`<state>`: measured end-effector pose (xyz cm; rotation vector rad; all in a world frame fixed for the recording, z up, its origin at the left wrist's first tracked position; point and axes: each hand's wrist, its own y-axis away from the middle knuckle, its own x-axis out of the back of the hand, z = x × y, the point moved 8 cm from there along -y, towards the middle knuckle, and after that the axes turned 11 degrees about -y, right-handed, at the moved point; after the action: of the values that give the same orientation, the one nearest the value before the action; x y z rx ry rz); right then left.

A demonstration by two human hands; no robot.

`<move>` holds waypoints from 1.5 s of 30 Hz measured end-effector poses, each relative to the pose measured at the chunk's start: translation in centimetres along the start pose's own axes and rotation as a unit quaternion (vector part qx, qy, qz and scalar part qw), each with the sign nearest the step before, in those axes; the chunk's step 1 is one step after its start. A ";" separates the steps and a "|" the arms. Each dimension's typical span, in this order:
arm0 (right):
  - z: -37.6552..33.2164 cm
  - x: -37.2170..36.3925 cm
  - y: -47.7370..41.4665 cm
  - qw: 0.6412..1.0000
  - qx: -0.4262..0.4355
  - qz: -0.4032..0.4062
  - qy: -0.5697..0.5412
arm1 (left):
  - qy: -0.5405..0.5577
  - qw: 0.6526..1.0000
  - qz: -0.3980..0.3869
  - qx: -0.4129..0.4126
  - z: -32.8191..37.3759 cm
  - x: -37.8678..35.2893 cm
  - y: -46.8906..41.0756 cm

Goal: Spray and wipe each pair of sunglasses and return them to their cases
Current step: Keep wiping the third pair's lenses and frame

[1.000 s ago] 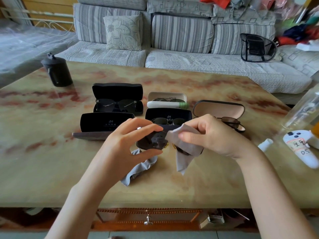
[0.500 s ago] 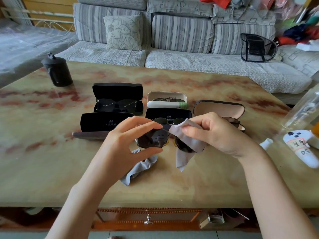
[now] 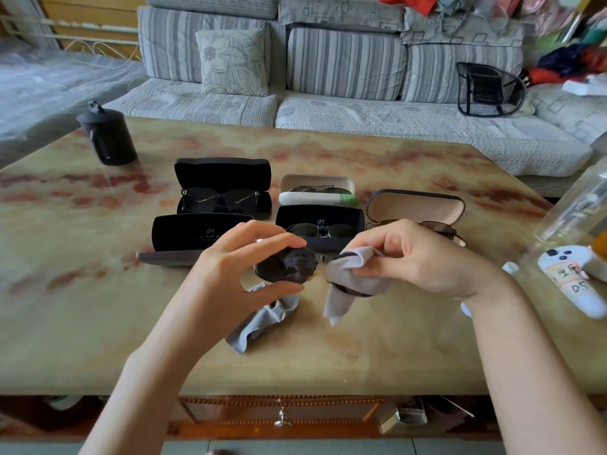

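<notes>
The left hand [image 3: 230,274] pinched the sunglasses [image 3: 285,266] by one lens rim, above the table [image 3: 98,307], before the open cases [image 3: 223,174]. The right hand [image 3: 423,257] pinched a grey cloth [image 3: 348,270] over the other lens. The pair looked light, fragile and easily smeared; the rim seemed the safest hold.

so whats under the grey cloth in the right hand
One lens of the dark sunglasses: only its lower rim peeks out below the grey cloth; the rest of that lens is covered.

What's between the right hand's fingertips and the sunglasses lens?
Head view: a grey cloth, pinched by the right hand, covers that lens of the sunglasses.
</notes>
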<state>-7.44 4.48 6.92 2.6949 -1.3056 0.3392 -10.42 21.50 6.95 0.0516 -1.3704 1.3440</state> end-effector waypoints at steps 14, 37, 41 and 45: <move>0.4 1.0 1.0 0.997 -0.065 0.024 0.026 | 0.023 1.000 0.004 0.004 0.1 0.2 0.0; 0.7 -0.8 -0.7 0.995 -0.076 0.049 0.047 | -0.043 0.998 -0.009 -0.044 0.8 -1.1 0.1; 0.6 -1.0 -0.4 0.996 -0.079 0.010 0.042 | -0.045 0.998 0.000 -0.032 0.3 -0.7 0.2; 0.5 -0.5 0.3 0.996 -0.080 -0.017 0.042 | -0.026 0.999 -0.002 -0.027 0.5 -0.5 0.1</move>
<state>-7.92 4.55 6.34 2.5375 -1.2080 0.3260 -10.62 20.89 6.72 0.0525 -1.4498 1.3099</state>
